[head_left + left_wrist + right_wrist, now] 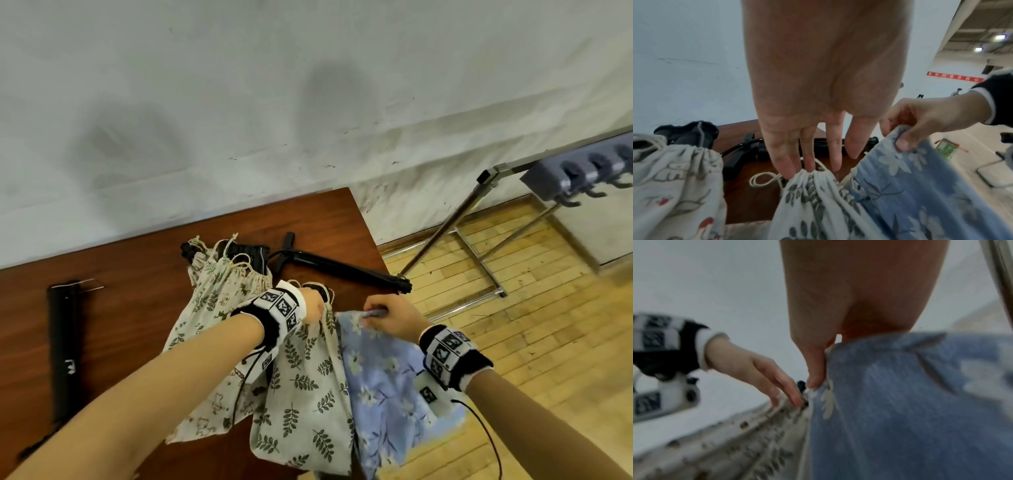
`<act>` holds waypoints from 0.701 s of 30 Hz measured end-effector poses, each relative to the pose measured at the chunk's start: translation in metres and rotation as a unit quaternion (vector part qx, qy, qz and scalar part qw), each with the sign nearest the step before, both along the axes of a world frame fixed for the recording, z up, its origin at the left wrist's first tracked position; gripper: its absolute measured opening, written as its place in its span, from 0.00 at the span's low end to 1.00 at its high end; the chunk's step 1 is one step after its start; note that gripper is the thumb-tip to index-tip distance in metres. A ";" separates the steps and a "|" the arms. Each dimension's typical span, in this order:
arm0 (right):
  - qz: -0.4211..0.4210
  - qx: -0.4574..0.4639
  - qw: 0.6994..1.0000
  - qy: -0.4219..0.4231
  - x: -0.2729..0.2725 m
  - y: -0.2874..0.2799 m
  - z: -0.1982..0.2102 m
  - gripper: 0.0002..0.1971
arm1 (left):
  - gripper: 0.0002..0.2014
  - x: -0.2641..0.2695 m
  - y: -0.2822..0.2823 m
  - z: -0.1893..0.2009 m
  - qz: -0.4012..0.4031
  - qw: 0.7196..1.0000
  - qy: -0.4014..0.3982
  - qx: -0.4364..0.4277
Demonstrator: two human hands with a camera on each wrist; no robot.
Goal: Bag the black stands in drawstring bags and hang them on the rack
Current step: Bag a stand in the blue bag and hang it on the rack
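Observation:
On the brown table (137, 274) lie several drawstring bags. My left hand (313, 306) has its straight fingertips (809, 165) on the gathered mouth of the leaf-print bag (301, 394); the thumb is hidden. My right hand (387, 315) pinches the top edge of the blue floral bag (383, 387), thumb (816, 378) on the cloth, holding it up past the table's right edge. One black stand (63, 346) lies bare at the left and another (342, 267) behind the hands. A third (246, 255) pokes out of the animal-print bag (219, 298).
The rack (582, 171), a grey-blue bar of bare hooks on a metal frame, stands to the right over the wooden floor (513, 308). A white wall runs behind the table. Loose cord loops (764, 178) lie by the leaf-print bag's mouth.

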State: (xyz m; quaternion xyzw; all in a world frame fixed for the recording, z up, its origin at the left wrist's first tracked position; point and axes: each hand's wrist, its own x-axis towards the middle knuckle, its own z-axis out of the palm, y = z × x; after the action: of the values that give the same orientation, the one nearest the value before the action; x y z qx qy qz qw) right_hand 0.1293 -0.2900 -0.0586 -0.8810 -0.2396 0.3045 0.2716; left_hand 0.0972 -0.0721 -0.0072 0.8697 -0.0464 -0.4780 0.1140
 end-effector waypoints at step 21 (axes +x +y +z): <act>-0.008 0.054 0.960 -0.274 -0.037 0.055 0.222 0.12 | 0.19 0.004 0.048 0.172 0.139 0.923 -0.207 -0.294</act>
State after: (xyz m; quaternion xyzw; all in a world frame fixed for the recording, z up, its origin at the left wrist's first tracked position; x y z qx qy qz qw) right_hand 0.0919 -0.2348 0.1637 -0.9165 -0.3139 0.0362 0.2455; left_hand 0.1014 -0.0243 0.1652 0.8743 -0.0861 -0.2317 0.4177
